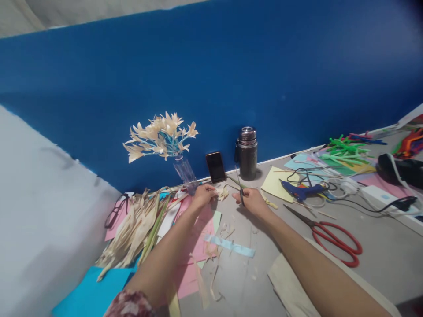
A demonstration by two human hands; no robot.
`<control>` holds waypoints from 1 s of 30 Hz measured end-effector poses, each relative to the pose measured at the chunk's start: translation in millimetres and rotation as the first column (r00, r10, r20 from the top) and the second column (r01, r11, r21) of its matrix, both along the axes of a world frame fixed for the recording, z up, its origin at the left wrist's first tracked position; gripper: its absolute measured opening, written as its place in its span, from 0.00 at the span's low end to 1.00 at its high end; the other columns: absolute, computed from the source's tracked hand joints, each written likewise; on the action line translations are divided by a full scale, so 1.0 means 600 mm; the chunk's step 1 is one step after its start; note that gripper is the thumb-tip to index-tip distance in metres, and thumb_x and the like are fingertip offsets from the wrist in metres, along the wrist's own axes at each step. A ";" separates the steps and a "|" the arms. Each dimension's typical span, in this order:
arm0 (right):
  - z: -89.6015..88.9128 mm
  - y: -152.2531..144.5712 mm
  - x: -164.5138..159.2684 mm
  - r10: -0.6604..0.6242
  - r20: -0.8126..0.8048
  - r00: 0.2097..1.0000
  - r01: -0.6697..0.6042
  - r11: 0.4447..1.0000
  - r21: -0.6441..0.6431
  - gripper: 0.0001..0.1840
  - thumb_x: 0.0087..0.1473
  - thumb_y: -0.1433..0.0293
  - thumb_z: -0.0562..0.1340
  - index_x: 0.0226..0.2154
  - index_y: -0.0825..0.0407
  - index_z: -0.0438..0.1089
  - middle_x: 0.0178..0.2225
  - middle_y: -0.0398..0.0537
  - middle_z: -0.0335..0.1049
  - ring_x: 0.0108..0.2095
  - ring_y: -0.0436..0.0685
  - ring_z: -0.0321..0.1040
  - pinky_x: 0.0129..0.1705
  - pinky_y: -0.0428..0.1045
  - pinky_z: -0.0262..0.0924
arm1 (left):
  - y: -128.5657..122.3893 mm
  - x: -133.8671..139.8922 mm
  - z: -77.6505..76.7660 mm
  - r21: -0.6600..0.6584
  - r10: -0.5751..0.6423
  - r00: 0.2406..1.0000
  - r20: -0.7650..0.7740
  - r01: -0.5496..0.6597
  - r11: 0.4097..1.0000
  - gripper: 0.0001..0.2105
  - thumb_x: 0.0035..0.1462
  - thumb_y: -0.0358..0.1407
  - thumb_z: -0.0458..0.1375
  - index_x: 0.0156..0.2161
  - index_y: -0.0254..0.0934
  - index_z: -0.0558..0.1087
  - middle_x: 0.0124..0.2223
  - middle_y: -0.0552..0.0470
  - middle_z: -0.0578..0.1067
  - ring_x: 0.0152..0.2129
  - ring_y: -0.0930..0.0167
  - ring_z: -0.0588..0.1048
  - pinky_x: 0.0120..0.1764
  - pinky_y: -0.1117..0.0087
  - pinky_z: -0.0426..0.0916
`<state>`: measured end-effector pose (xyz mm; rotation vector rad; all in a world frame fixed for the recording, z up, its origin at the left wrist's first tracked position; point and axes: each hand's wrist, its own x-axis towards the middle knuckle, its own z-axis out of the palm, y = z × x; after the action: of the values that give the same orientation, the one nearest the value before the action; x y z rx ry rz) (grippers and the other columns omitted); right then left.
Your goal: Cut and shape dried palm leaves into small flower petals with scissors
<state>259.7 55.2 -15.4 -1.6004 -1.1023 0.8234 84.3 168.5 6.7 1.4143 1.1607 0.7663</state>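
Note:
My right hand (254,201) is closed around a small pair of scissors (242,196) with dark handles, its thin blades pointing up and away from me. Across a short gap, my left hand (204,194) has its fingers pinched together; what sits between them is too small to make out. Just beside those fingertips is a crumpled pale husk piece (224,192). Behind my left hand, a clear vase (185,174) leans slightly and carries a bunch of cream husk flowers (161,132) on blue stems.
A phone (215,167) leans against the blue wall near a dark flask (248,154). Dried husks (132,229) lie left over coloured paper. To the right are large red-handled scissors (337,240), a blue glue gun (302,189), cords, a power strip (390,204) and green pipe cleaners (343,152).

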 end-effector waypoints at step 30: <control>0.071 -0.076 -0.075 0.621 0.143 0.771 -0.634 0.770 0.071 0.04 0.48 0.69 0.60 0.26 0.53 0.67 0.23 0.40 0.67 0.25 0.51 0.63 0.28 0.45 0.54 | -0.232 -0.068 0.060 0.216 -0.302 0.952 0.041 0.287 0.933 0.26 0.49 0.27 0.58 0.56 0.35 0.68 0.49 0.44 0.74 0.42 0.65 0.73 0.44 0.64 0.68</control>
<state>214.9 9.4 26.9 -1.1804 -1.7875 1.0830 43.2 29.2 42.5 1.6739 0.8029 0.7334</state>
